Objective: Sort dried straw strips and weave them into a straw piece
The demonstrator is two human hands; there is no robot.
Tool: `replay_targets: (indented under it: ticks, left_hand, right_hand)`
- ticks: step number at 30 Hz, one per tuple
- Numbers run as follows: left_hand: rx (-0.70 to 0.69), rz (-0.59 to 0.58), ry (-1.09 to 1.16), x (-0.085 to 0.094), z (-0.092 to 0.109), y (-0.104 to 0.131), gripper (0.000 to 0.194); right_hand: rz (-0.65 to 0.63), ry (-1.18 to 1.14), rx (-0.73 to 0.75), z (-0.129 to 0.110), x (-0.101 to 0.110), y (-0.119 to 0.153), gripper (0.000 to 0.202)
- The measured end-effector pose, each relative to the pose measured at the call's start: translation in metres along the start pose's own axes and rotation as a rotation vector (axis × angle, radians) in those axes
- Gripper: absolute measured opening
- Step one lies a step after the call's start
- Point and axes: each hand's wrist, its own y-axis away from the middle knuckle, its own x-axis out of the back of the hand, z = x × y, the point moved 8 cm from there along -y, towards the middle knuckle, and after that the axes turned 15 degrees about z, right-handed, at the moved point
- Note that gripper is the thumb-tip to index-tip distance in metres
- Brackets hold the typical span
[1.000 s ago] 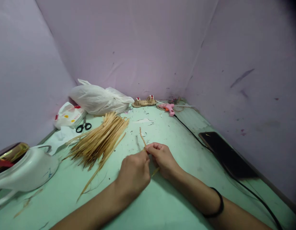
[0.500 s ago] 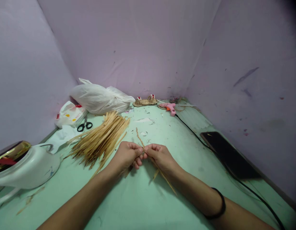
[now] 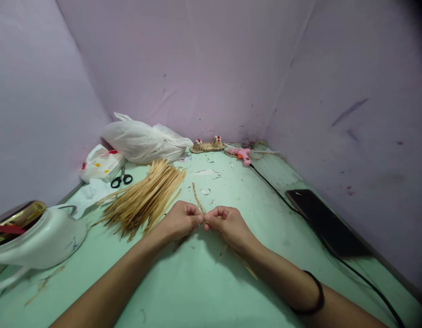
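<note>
A thin twisted strand of dried fibre (image 3: 197, 197) rises from between my fingertips and points away from me. My left hand (image 3: 183, 220) pinches it near its lower part, palm inward. Close beside it, my right hand (image 3: 227, 223) pinches the same strand, thumb and forefinger together. Loose ends of the fibre trail below both hands, partly hidden by them. To the left of my left hand lies a fanned bundle of dried straw strips (image 3: 144, 198) on the green table (image 3: 211, 291).
Black-handled scissors (image 3: 121, 180), a tissue pack (image 3: 103, 164) and a white plastic bag (image 3: 146, 139) lie back left. A white pot (image 3: 50, 239) stands left. Behind are a woven piece (image 3: 207, 146) and a pink glue gun (image 3: 243, 156); its black cable passes a phone (image 3: 327, 223) at right.
My left fingers have curled in closer, and my hands have moved slightly apart. The strand's upper tip has shifted a little left, and its loose end below my right hand has swung right.
</note>
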Motion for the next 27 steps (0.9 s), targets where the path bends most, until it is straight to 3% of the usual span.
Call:
replay_targets:
  ticks: [7, 17, 20, 23, 27]
  left_hand:
    - [-0.172, -0.063, -0.004, -0.003, 0.012, 0.003, 0.027]
    - [-0.088, -0.020, 0.154, -0.003, 0.006, 0.001, 0.022]
    - [-0.097, 0.025, 0.139, 0.000, 0.006, 0.000, 0.017]
    - [-0.128, 0.112, 0.086, 0.005, 0.003, -0.004, 0.013]
    - [-0.080, 0.246, 0.095, 0.008, -0.003, -0.006, 0.011]
  right_hand:
    - [-0.065, -0.092, -0.050, -0.002, -0.006, 0.000, 0.012]
    - [-0.129, -0.152, -0.092, 0.002, -0.007, -0.002, 0.010]
    - [-0.072, -0.028, 0.027, -0.006, -0.001, -0.003, 0.011]
    - [0.026, 0.235, 0.172, -0.015, 0.009, -0.005, 0.013]
    - [0.038, 0.395, 0.217, -0.017, 0.012, -0.001, 0.012]
